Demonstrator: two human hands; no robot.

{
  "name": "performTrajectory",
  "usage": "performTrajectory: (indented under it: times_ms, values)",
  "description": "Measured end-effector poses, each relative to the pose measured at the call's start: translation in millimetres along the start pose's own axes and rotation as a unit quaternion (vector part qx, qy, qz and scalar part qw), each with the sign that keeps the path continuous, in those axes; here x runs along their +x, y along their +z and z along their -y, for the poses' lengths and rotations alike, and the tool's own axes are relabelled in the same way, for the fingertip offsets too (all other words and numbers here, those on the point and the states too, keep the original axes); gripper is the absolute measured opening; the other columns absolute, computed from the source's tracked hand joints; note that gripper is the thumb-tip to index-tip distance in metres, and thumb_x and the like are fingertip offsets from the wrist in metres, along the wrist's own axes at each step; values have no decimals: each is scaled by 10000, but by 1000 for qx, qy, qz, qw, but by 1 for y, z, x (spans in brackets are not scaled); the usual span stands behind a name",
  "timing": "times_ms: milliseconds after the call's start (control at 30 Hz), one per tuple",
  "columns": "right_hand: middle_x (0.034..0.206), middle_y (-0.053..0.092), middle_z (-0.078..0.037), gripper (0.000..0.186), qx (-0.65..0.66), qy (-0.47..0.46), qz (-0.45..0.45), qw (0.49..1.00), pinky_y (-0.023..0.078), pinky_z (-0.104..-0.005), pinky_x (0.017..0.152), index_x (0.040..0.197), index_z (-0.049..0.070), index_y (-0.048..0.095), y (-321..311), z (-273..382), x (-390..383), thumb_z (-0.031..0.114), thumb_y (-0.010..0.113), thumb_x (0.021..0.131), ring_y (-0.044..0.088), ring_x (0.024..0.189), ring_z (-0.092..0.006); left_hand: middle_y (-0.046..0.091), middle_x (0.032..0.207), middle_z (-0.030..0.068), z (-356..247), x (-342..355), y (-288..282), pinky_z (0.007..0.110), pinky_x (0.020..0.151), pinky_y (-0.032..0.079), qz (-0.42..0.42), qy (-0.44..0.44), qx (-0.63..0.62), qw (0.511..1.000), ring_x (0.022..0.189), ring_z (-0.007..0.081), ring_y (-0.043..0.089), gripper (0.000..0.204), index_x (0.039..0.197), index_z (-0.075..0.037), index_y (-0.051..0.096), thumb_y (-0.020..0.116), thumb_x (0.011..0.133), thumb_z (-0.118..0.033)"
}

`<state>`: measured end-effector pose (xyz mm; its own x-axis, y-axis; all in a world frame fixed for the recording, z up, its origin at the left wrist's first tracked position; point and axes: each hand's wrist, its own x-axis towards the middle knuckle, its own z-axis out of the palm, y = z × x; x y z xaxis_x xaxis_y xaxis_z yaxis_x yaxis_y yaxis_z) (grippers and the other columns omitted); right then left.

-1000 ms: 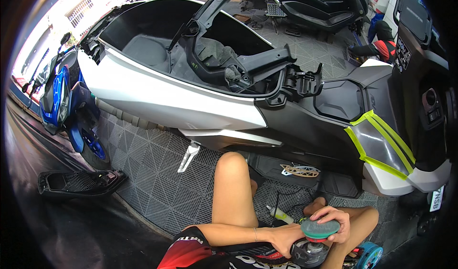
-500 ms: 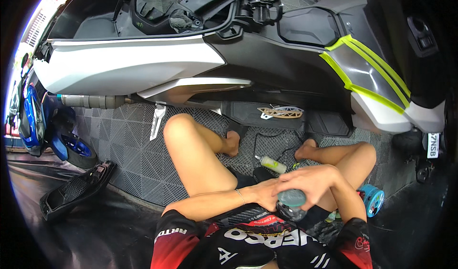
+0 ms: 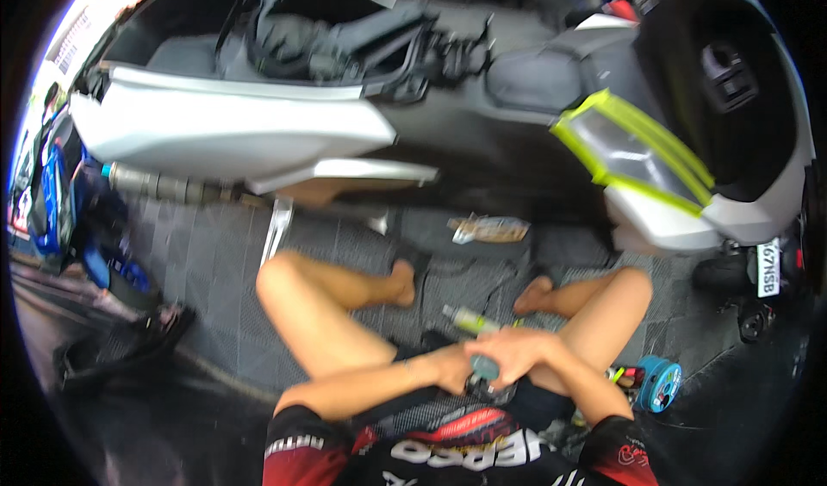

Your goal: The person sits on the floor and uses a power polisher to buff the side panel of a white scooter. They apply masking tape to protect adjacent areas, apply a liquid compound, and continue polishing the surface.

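Observation:
In my lap I hold a dark hand tool (image 3: 485, 367) whose round grey-green disc faces upward. My left hand (image 3: 453, 368) is wrapped round its body from the left. From the right, my right hand (image 3: 515, 351) reaches across, its fingers bent over the disc's far edge. Motion blur hides the fingertips. A pale bottle with a lime band (image 3: 472, 320) lies on the floor just beyond my hands, between my feet.
A scooter (image 3: 258, 128) with white panels stands across the far side, lime tape (image 3: 642, 197) framing a glossy panel. A blue round reel-like object (image 3: 660, 384) is by my right leg. A black plastic part (image 3: 125, 348) lies left. Tan pieces (image 3: 491, 229) rest under the scooter.
My view has shifted and blurred. Both hands and the tool sit lower and slightly further left in the picture. My right hand has flattened closer over the disc; my left keeps its hold.

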<state>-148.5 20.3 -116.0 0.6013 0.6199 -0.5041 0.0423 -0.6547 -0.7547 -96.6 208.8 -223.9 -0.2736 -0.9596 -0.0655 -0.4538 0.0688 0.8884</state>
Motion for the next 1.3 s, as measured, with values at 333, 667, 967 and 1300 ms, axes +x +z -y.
performTrajectory:
  times_ms: [333, 667, 967, 1300]
  values:
    - [1227, 598, -210, 723, -107, 217, -107, 964, 553, -503, 895, 1310, 108, 528, 24, -36, 53, 377, 818, 706, 633, 1127, -429, 510, 1517, 193, -25, 22, -2, 704, 1101, 331, 303, -303, 186, 884, 1391, 344, 498, 985, 1505, -41, 492, 572, 848, -769]
    - [1317, 502, -263, 862, 12, 405, -249, 880, 522, -546, 1005, 1381, 137, 463, 102, -147, 167, 381, 888, 673, 544, 1254, -472, 585, 1426, 208, -12, 63, 15, 634, 1081, 396, 374, -215, 114, 895, 1307, 360, 568, 850, 1416, -23, 572, 658, 835, -636]
    - [1408, 435, -294, 980, 150, 441, -315, 827, 463, -541, 1087, 1454, 105, 393, 134, -164, 251, 466, 907, 701, 483, 1323, -510, 652, 1344, 221, -10, 41, -12, 570, 1063, 454, 372, -265, 125, 881, 1231, 375, 631, 730, 1336, -6, 644, 736, 823, -516]
    - [978, 781, -126, 257, 38, 331, -278, 901, 596, -452, 740, 994, 87, 804, 43, -83, 75, 144, 767, 747, 761, 918, -305, 772, 986, 161, -86, 5, -173, 339, 776, 581, -21, -150, 89, 985, 890, 192, 760, 444, 1243, -33, 706, 786, 899, -301]
